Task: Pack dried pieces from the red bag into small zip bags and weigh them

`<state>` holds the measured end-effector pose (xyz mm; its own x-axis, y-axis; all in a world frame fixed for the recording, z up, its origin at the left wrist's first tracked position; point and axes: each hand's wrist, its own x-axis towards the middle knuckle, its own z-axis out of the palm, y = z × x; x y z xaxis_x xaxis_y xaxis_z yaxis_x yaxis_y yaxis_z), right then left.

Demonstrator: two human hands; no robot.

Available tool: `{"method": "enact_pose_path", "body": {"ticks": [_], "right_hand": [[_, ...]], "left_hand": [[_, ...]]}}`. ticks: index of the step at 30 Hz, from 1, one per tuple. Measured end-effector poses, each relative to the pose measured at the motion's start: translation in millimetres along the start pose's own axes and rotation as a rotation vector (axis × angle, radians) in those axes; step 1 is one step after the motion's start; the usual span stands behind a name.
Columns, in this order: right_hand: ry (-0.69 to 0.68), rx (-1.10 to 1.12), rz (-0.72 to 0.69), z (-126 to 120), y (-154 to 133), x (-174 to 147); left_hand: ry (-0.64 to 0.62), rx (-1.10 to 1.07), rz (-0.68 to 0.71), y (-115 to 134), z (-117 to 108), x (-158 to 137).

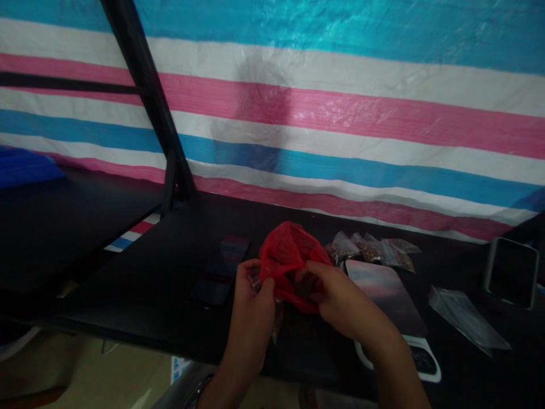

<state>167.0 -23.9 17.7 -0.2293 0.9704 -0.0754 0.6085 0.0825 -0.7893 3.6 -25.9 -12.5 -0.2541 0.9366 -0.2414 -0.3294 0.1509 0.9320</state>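
A red plastic bag (283, 250) stands crumpled on the black table, its mouth towards me. My left hand (253, 298) is at its left side, fingers closed on a small clear plastic bag (277, 322) that hangs below the thumb; the thumb lies against the red bag. My right hand (330, 289) reaches into the mouth of the red bag with fingers curled together. What those fingers hold is dark and hidden by the red plastic. To the right of that hand lies a flat scale (385, 289) with a shiny plate, partly covered by my forearm.
Several filled clear zip bags (374, 249) lie behind the scale. Flat clear bags (466, 318) are at the right, near a phone (511, 272). A dark phone (221, 270) lies left of my hands. A black post (147, 85) rises at the left before a striped sheet (361, 125).
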Motion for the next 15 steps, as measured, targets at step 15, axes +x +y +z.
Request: {"method": "enact_pose_path", "body": {"ticks": [15], "right_hand": [[0.076,0.436,-0.160,-12.7,-18.3,-4.7]], "left_hand": [[-0.188,0.332,0.318,-6.8,-8.7,7.1]]}}
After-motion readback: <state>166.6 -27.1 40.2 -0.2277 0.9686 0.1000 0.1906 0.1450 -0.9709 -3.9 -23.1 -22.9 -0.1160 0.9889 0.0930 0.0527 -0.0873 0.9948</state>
